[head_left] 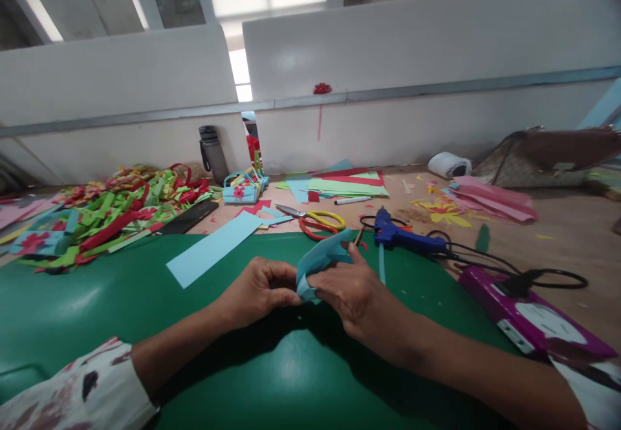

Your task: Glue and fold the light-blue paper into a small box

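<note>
Pinching the lower left edge of a light blue paper piece (317, 260) between thumb and forefinger, the left hand (259, 293) faces the right hand (361, 293), whose fingers are closed on the same piece from the other side. It is held over the glossy green surface (286, 378), near the middle of the view. The paper looks curved and folded, paler at the rounded lower bend, deeper blue where it flares upward; the right hand hides part of it. A flat blue strip (216, 247) lies to the left, scissors (310, 215) beyond
</note>
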The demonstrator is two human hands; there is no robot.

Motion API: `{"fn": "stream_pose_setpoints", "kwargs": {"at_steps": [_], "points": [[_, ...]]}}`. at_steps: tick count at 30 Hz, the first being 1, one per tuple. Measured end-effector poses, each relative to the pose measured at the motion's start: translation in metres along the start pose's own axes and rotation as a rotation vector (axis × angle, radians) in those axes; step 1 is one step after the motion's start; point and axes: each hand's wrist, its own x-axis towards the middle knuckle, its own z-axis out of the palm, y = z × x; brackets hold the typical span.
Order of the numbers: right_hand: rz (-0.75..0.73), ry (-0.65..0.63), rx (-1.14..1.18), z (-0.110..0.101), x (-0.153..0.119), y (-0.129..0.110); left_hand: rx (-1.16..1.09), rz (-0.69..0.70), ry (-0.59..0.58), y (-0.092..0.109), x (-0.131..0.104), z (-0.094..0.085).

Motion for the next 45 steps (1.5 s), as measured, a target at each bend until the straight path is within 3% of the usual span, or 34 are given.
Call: {"fn": "stream_pose_setpoints", "kwargs": {"at_steps": [12, 19, 28, 33, 45], "points": [[0.032, 0.003, 0.075, -0.002, 0.003, -0.001, 0.120, 0.060, -0.059, -0.004, 0.001, -0.004], [0.066, 0.001, -0.281, -0.006, 0.003, -0.010, 0.111, 0.065, 0.025, -0.006, -0.001, 0.001], [0.255, -0.372, -0.055, -0.010, 0.009, -0.013, 0.079, -0.029, 0.010, 0.001, 0.000, 0.002], [0.269, -0.443, 0.082, -0.013, 0.013, -0.013, 0.014, -0.079, 0.017, 0.000, 0.001, 0.003], [0.308, -0.559, 0.156, -0.022, 0.020, -0.020, 0.117, -0.060, 0.045, 0.008, -0.004, 0.003]]}}
